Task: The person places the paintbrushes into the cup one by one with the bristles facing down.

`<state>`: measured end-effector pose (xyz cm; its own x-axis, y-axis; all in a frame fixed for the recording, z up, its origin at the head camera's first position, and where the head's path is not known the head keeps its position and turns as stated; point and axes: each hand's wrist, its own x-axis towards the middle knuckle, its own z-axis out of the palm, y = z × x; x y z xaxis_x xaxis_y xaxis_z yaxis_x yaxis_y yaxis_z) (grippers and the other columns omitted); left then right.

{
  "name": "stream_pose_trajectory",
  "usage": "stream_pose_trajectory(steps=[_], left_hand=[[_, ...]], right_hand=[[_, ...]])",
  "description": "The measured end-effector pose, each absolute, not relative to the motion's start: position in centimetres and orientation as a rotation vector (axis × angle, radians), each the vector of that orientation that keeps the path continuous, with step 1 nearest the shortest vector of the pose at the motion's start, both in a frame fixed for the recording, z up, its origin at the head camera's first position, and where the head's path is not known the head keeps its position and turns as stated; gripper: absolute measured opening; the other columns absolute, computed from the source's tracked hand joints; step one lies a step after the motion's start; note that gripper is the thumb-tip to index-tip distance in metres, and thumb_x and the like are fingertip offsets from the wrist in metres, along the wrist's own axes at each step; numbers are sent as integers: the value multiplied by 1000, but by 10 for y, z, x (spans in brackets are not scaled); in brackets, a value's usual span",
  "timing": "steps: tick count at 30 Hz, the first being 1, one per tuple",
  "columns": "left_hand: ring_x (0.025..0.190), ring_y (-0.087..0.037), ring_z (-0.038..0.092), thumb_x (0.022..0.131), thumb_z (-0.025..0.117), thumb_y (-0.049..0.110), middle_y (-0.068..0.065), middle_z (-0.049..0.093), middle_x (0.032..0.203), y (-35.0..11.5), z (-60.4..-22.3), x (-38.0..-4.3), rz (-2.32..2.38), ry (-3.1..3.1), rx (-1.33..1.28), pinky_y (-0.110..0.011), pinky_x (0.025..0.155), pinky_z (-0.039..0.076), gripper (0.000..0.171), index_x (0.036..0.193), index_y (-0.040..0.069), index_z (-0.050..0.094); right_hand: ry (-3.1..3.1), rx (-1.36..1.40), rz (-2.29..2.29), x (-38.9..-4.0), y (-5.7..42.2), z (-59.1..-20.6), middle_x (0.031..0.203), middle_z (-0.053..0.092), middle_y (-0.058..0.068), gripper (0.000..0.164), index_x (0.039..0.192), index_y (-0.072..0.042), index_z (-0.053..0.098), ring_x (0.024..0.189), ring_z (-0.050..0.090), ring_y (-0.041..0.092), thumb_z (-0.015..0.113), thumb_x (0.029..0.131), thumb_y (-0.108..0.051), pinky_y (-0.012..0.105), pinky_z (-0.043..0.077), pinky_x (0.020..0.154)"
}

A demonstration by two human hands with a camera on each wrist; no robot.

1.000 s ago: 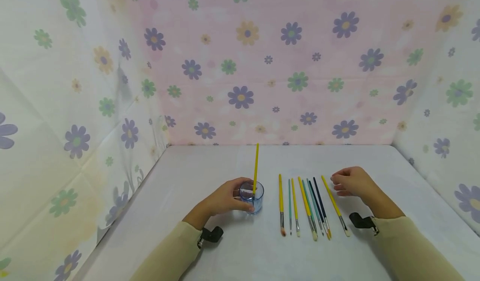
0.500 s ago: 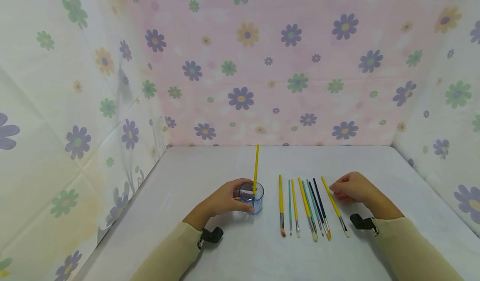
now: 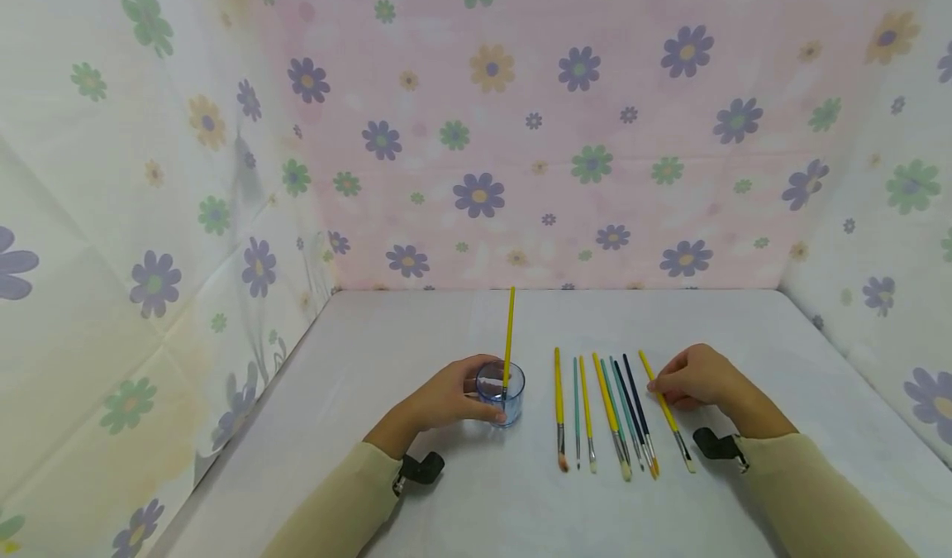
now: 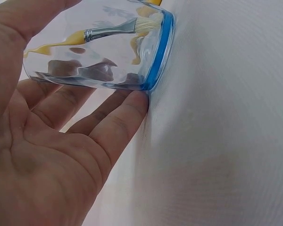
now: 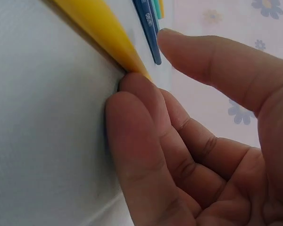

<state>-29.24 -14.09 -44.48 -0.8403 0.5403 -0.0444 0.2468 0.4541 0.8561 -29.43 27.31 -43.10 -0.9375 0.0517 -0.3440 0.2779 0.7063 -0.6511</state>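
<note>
My left hand (image 3: 446,397) holds a clear, blue-tinted glass (image 3: 510,411) upright on the white table, thumb and fingers around its sides. A yellow paintbrush (image 3: 509,335) stands in the glass, leaning slightly; through the wall in the left wrist view, its pale bristles (image 4: 147,24) point to the blue base. At the right end of the row, my right hand (image 3: 702,376) is at another yellow paintbrush (image 3: 675,427) lying flat. In the right wrist view, fingertips touch this brush's handle (image 5: 104,33) near its end, while the thumb (image 5: 198,52) stays apart from it.
Several paintbrushes lie side by side between the hands: a thick yellow one (image 3: 559,384), a thin teal one (image 3: 576,401), more yellow and teal ones, and dark blue ones (image 3: 635,393). Flowered cloth walls (image 3: 535,140) bound the table (image 3: 759,326) at back and sides.
My right hand has come down and left to the handle of the rightmost yellow paintbrush. The left hand and glass keep their place.
</note>
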Motion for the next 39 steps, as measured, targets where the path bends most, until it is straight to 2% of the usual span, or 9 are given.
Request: stream_pose_trajectory(steps=[7, 14, 24, 39], left_hand=[[117, -13, 56, 66, 86, 39, 16, 56, 125, -140, -444, -292, 1334, 2400, 655, -40, 99, 46, 75, 130, 42, 47], [117, -15, 57, 69, 85, 34, 13, 56, 126, -139, -442, -291, 1344, 2392, 677, -41, 100, 46, 73, 131, 38, 47], [119, -13, 56, 67, 86, 38, 16, 56, 125, -141, -444, -293, 1327, 2395, 674, -41, 100, 45, 76, 133, 38, 47], [117, -14, 57, 68, 86, 35, 15, 56, 125, -141, -444, -294, 1335, 2388, 654, -39, 99, 47, 74, 131, 40, 47]], right_hand=[[2660, 265, -961, -297, 268, -431, 79, 64, 6, 47, 92, -5, 69, 66, 60, 17, 86, 65, -40, 27, 53, 59], [2700, 252, -912, -296, 266, -430, 78, 64, 8, 45, 89, -3, 68, 64, 60, 18, 87, 65, -37, 28, 53, 58], [2677, 282, -947, -296, 267, -434, 78, 65, 9, 45, 95, -1, 64, 65, 61, 19, 84, 69, -32, 28, 54, 60], [2631, 283, -1046, -300, 269, -435, 81, 67, 8, 41, 98, -2, 67, 67, 63, 18, 81, 73, -31, 29, 55, 62]])
